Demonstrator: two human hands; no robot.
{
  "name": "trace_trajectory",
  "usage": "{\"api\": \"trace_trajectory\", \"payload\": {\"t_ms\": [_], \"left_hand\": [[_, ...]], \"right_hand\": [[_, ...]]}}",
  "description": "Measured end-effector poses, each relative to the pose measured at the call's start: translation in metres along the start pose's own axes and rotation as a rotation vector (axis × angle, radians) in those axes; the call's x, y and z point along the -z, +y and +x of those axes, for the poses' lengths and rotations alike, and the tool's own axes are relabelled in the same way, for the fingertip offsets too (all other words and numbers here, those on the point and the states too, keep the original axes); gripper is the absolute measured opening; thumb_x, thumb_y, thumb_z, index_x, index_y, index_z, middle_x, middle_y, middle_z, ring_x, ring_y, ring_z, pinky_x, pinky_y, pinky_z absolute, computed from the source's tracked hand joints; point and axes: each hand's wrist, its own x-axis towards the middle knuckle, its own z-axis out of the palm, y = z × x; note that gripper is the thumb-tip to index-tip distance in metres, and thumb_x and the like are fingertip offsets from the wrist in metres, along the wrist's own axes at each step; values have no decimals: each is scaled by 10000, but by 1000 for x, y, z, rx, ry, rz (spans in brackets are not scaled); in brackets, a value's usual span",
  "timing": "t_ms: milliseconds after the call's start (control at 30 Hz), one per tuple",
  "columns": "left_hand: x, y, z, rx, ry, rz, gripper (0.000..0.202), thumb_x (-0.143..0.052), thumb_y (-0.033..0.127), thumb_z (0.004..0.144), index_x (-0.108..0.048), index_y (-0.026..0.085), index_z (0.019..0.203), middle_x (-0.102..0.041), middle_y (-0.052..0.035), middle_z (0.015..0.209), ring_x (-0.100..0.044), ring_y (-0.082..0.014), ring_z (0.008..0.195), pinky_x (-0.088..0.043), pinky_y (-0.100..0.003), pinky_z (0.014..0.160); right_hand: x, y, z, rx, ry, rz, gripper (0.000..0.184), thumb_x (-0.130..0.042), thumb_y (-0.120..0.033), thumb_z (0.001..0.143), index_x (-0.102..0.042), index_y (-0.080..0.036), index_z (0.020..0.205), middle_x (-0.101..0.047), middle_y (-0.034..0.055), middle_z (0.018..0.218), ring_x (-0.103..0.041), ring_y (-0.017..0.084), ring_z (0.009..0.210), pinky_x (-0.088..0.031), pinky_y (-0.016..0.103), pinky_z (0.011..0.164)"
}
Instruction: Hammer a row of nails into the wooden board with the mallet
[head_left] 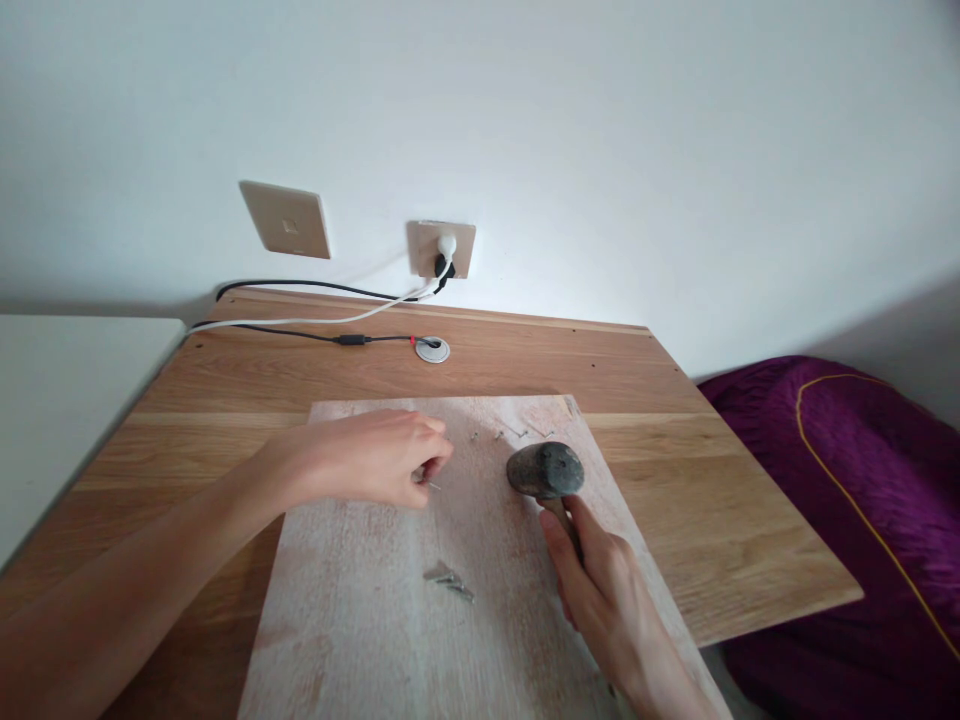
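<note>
A pale wooden board lies on a brown wooden table. My left hand rests on the board's upper part, its fingers pinched on a small nail. My right hand grips the wooden handle of a hammer whose dark round head rests on the board to the right of the nail. A small heap of loose nails lies mid-board, between my two hands. A few nails stand driven in near the board's far edge.
A wall socket with black and white plugs sits behind the table, cables trailing across the back edge to a round grommet. A blank wall plate is to its left. A white surface adjoins the left. Purple bedding lies right.
</note>
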Motion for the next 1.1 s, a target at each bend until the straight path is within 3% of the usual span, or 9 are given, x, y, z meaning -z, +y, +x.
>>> {"api": "trace_trajectory", "payload": {"t_ms": [133, 300, 700, 1100], "left_hand": [[10, -4, -1, 26, 114, -16, 164, -619, 67, 778, -591, 225, 741, -635, 35, 704, -561, -145, 615, -316, -314, 593], [14, -10, 4, -61, 206, -26, 159, -599, 67, 839, -624, 214, 783, -670, 33, 774, -589, -132, 673, -360, -288, 640], [5, -17, 9, -37, 126, 28, 195, -605, 36, 838, -695, 206, 801, -703, 17, 805, -615, -133, 667, -365, -279, 647], [13, -22, 6, -58, 127, -1, 218, -580, 20, 851, -707, 196, 842, -683, 16, 843, -628, -129, 725, -390, -272, 693]], "right_hand": [[1, 2, -1, 14, -19, -14, 465, -378, -626, 1084, -612, -224, 1061, -530, -63, 451, -572, 202, 385, -412, 285, 428], [0, 3, -2, -1, -23, -7, 462, -377, -626, 1084, -607, -225, 1066, -536, -61, 468, -572, 200, 390, -402, 285, 423], [2, -1, -3, -3, -21, -2, 434, -389, -593, 1086, -626, -230, 1084, -531, -64, 468, -566, 194, 398, -415, 285, 439], [0, -3, -2, 35, -1, 24, 478, -386, -600, 1064, -646, -199, 1077, -504, -70, 446, -533, 182, 374, -386, 280, 416]]}}
